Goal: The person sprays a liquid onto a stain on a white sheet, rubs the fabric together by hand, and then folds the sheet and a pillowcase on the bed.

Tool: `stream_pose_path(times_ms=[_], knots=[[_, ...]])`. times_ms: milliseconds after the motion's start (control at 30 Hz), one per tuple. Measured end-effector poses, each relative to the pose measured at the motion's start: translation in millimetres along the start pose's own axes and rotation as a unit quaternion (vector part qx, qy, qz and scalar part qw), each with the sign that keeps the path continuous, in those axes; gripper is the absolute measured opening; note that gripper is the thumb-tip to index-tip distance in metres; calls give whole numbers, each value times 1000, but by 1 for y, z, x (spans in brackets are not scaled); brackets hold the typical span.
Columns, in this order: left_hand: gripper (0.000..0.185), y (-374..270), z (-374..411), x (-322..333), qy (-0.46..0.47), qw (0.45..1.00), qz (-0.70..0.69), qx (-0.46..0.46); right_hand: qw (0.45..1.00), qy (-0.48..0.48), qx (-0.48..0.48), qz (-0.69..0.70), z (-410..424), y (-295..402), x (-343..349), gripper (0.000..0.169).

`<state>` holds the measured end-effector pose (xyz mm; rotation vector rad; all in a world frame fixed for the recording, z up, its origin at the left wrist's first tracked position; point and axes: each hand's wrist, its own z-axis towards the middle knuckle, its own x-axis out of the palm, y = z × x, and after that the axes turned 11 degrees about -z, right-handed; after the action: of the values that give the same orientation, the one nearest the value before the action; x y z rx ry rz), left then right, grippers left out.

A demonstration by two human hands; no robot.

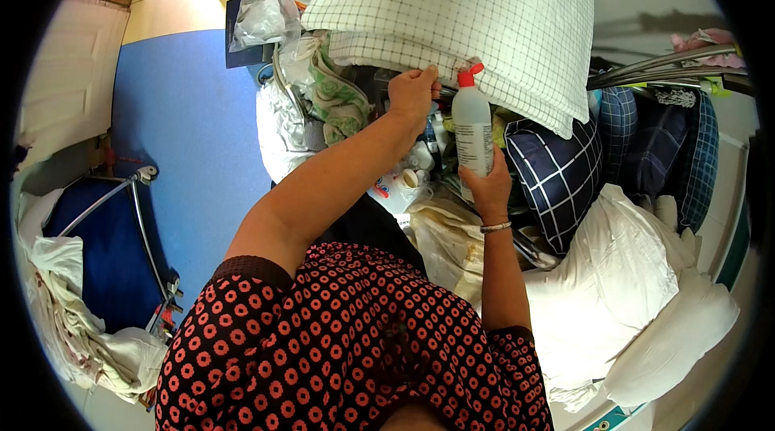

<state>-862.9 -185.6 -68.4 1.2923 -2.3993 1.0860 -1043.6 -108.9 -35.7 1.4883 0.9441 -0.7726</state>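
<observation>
My right hand grips the lower part of an upright white plastic bottle, which bears small printed writing. Its red flip-top cap has the lid raised. With fingertips pinched together, my left hand is at the near edge of a white cloth with a dark check. The cloth spreads over something hidden beneath it. Below my hands, several small bottles and a cup lie in a jumble, partly covered by my left forearm.
A navy checked cushion and white pillows are piled at the right, below metal rods. A green patterned towel hangs left of my left hand. Farther left are blue flooring and a folding metal frame with dark blue fabric.
</observation>
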Motion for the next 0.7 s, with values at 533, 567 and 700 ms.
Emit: stream_pose_path(times_ms=[533,567,700], knots=[[18,2,0,0,2,1000,-2,5,996,30,-50,-71,13,8,-26,54],[18,1,0,1,0,1000,1,6,995,32,-58,-71,14,10,-27,54],[18,1,0,0,1,1000,-1,4,992,45,-50,-109,16,4,-31,56]])
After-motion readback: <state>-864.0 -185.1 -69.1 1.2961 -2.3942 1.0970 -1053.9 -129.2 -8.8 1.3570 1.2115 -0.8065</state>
